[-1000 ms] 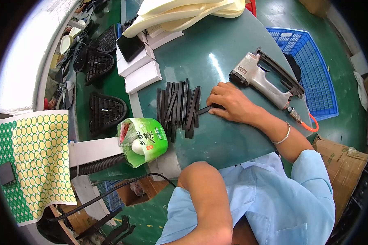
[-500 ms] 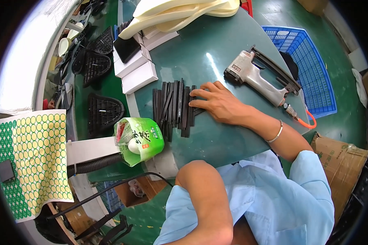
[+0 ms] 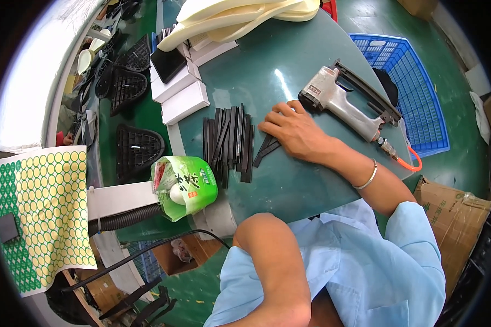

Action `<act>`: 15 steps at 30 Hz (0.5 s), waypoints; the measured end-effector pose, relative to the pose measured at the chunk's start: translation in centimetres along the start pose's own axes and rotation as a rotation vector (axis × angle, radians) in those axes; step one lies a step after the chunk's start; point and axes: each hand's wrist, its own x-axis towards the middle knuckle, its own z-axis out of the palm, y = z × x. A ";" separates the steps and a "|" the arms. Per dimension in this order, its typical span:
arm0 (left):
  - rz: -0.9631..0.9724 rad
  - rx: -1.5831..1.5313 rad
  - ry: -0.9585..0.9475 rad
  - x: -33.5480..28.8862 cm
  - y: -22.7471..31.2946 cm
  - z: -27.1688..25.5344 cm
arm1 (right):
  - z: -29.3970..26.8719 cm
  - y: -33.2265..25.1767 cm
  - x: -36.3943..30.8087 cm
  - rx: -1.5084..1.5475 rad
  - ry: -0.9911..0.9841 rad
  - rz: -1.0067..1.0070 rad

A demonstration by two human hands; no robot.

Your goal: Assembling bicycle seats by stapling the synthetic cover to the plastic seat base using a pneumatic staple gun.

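Black strips (image 3: pixel 236 136) lie in a loose row at about nine o'clock from the right hand (image 3: pixel 289 129) on the green tabletop (image 3: pixel 240 204). They are narrow, flat and straight, dark all over with a few edges catching light. Most run roughly twelve to six, their ends uneven, and one leans slantwise across its neighbours. Two loose strips (image 3: pixel 267 153), just apart from the row, cross at an angle and run under the hand at its eight o'clock. The fingers are bent, slightly apart, tips toward ten o'clock; whether they clamp the strips I cannot tell. A silver air stapler (image 3: pixel 333 90) sits near the hand at two o'clock. The left arm (image 3: pixel 270 256) bends at six o'clock, its hand out of view, so its fingers cannot be told.
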 end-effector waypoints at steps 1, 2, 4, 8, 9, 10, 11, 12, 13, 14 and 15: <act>0.005 -0.024 0.010 0.0 0.0 0.0 | -0.1 0.0 -0.1 0.002 0.000 -0.002; 0.007 -0.022 0.009 0.1 -0.1 0.1 | -0.1 0.1 -0.1 0.035 0.018 0.012; -0.033 -0.024 0.014 0.1 -0.1 0.1 | -0.3 0.2 -0.3 0.069 0.035 0.024; 0.018 0.036 -0.007 0.3 0.1 -0.2 | -0.7 0.4 -0.4 0.084 -0.009 0.009; 0.024 0.037 -0.010 0.4 0.1 -0.3 | -0.8 0.4 -0.4 0.097 -0.014 0.014; 0.032 0.040 -0.015 0.4 0.1 -0.3 | -0.9 0.4 -0.3 0.097 -0.016 0.010; 0.036 0.043 -0.016 0.4 0.1 -0.3 | -1.1 0.4 -0.2 0.136 -0.016 0.020; 0.001 0.001 0.006 0.4 0.0 -0.3 | -1.3 0.3 -0.1 0.175 -0.017 0.031; -0.034 -0.041 0.029 0.4 -0.1 -0.2 | -1.4 0.3 -0.1 0.176 -0.019 0.027; -0.031 -0.039 0.028 0.4 -0.2 -0.3 | -1.4 0.3 0.0 0.175 -0.030 0.030; 0.000 -0.016 0.014 0.4 -0.2 -0.3 | -1.5 0.3 0.0 0.175 -0.041 0.032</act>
